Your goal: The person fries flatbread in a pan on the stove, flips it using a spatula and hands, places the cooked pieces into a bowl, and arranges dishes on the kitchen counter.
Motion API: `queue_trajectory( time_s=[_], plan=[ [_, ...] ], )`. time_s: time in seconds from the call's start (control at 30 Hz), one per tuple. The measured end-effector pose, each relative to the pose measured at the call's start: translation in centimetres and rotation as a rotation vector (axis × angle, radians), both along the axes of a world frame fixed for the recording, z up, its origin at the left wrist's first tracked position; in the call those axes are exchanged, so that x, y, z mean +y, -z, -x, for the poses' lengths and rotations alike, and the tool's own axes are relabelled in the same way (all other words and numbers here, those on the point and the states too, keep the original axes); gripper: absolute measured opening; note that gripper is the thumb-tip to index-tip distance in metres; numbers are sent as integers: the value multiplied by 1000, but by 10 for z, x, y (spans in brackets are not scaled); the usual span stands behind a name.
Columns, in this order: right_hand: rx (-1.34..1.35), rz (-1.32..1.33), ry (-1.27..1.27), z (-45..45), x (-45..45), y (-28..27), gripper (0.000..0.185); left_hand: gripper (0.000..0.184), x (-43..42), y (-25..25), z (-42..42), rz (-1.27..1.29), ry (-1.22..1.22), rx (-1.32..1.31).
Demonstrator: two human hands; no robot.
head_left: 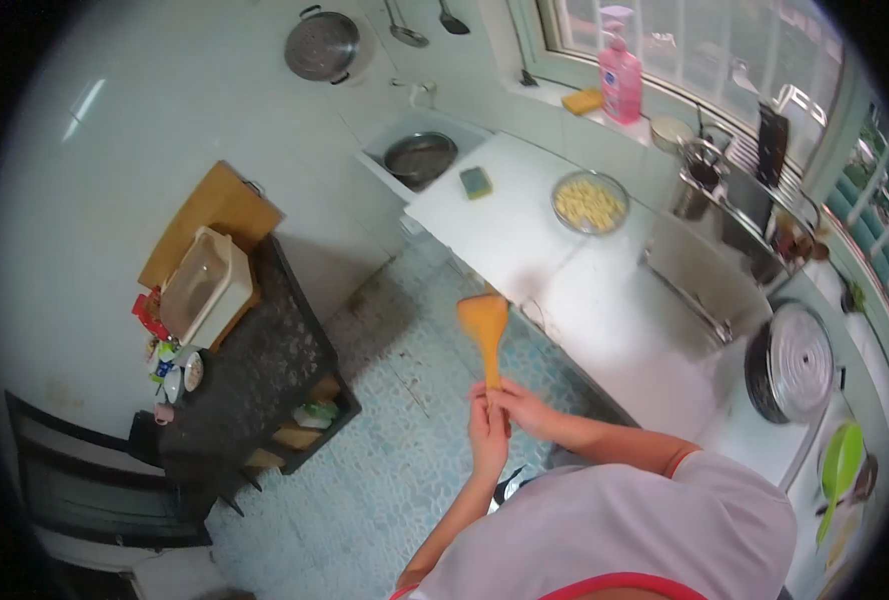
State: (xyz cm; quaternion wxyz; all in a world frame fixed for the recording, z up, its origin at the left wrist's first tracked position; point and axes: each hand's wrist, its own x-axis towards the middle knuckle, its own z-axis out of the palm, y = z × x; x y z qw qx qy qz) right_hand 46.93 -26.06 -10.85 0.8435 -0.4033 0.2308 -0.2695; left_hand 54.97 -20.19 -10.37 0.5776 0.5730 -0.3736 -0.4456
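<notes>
Both hands meet around the handle of a wooden spatula [483, 318], whose broad blade points away from me over the floor. My left hand [488, 430] wraps the lower handle, fingers closed. My right hand [521, 408] is closed on the handle too, touching the left one. Beyond the blade runs the white counter [524, 250], bearing a glass bowl of pale yellow pieces [591, 202] and a green sponge [475, 182].
A sink [699, 280] and a lidded pan [799, 362] line the right side. At the far end a small basin holds a metal pan [420, 157]. On the left, a dark table [264, 350] carries a white tub [204, 290]. Tiled floor [384, 480] lies between.
</notes>
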Motion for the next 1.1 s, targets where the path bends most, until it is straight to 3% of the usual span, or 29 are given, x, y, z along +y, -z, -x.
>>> queue_trajectory(
  time_s=[0.13,0.23,0.3,0.43,0.47,0.57,0.6,0.7,0.8,0.9,0.93,1.0,1.03,1.1],
  plan=[
    [209,111,-113,-45,-59,-4,26,30,-26,1,-58,-121,-14,-77],
    [59,-140,140,-79,-103,0,22,28,-43,16,-106,-180,-74,-176],
    [264,177,187,-96,-146,13,22,22,-52,23,-147,-171,-215,-283],
    [601,465,331,-147,-236,25,26,22,-70,68,-266,-98,-416,-462],
    [654,334,329,-160,-254,9,29,24,-75,70,-294,-156,-458,-529],
    [745,559,562,-199,-335,54,38,31,-96,87,-383,-257,-526,-759],
    [813,528,544,-210,-346,32,40,32,-100,93,-405,-287,-537,-843],
    [875,666,629,-242,-414,40,37,38,-124,99,-459,-304,-657,-1066],
    [1042,844,636,-258,-493,76,38,43,-142,126,-504,-382,-697,-1191],
    [881,480,441,-270,-559,84,31,47,-158,153,-537,-378,-647,-1305],
    [820,581,577,-287,-574,91,31,48,-165,146,-540,-455,-602,-1198],
    [1396,840,402,-288,-667,150,36,51,-172,175,-541,-642,-614,-1335],
    [1464,1063,520,-296,-682,162,35,59,-176,170,-536,-703,-566,-1357],
    [1512,1200,222,-307,-746,200,31,69,-185,155,-530,-823,-495,-1253]
  ],
)
